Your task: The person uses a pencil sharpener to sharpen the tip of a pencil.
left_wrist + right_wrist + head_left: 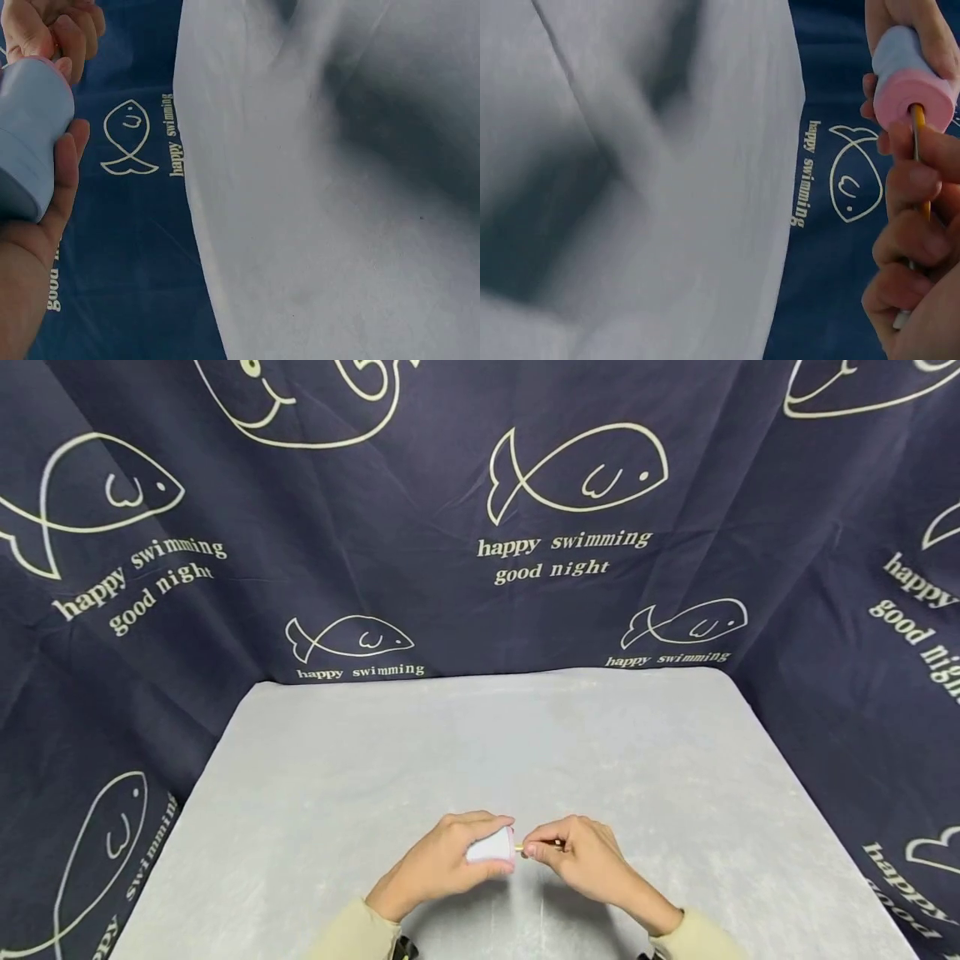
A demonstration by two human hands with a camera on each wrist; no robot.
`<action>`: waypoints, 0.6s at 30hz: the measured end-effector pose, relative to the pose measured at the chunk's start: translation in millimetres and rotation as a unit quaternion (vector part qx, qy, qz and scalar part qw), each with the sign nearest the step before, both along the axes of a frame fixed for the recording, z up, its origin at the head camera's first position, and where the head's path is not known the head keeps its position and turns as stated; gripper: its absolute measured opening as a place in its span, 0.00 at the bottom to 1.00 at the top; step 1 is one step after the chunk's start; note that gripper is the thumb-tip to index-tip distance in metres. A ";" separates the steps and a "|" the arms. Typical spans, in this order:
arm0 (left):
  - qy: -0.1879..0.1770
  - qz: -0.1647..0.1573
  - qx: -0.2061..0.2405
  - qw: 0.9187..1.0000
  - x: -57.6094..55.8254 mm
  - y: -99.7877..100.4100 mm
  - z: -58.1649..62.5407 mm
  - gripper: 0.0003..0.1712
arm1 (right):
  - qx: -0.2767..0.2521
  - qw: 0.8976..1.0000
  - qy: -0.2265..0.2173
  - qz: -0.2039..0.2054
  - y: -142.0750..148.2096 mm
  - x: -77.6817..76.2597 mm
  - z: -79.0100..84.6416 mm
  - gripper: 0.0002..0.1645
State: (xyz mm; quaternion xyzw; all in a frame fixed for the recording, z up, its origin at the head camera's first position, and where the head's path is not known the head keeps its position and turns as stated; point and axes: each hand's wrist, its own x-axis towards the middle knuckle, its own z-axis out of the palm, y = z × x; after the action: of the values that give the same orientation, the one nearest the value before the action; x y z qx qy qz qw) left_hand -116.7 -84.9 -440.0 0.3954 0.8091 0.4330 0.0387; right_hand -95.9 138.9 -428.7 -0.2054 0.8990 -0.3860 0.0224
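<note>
My left hand (pixel 447 860) grips a pale blue, rounded pencil sharpener (pixel 489 847), thumb on one side and fingers on the other. Its pink end (pixel 904 94) faces right and has a round hole in the middle. A thin yellow pencil (pixel 918 118) has one end in that hole. With thumb and fingertips, my right hand (pixel 588 857) pinches the pencil close to the pink face, the other fingers curled along its shaft. The left wrist view shows the sharpener's blue body (pixel 34 112) and the left fingers (pixel 66 169) around it. Inside the sharpener, the pencil's tip is hidden.
Both hands are held over the near part of a table with a light grey cover (pixel 480 743). Dark blue curtains (pixel 450 593) printed with fish and words stand along the back and both sides.
</note>
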 end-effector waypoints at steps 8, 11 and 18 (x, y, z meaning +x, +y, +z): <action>-0.101 0.081 0.011 0.992 -4.3 -7.8 2.9 0.29 | 0.002 0.985 0.171 0.038 -1.7 -10.0 -1.1 0.08; -0.148 0.097 0.020 0.984 -10.7 -15.2 8.6 0.28 | 0.018 0.945 0.321 0.060 -2.0 -13.6 -6.6 0.10; -0.222 0.040 0.050 0.973 -20.7 -23.8 13.8 0.21 | 0.035 0.841 0.534 0.073 -5.4 -18.5 -16.4 0.16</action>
State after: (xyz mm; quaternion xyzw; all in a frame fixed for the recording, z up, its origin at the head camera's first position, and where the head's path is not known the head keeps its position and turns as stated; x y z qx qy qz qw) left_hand -137.4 -108.7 -426.1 0.2585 0.7724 0.5515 0.1803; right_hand -114.3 133.5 -445.2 -0.4440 0.7670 -0.1819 -0.4260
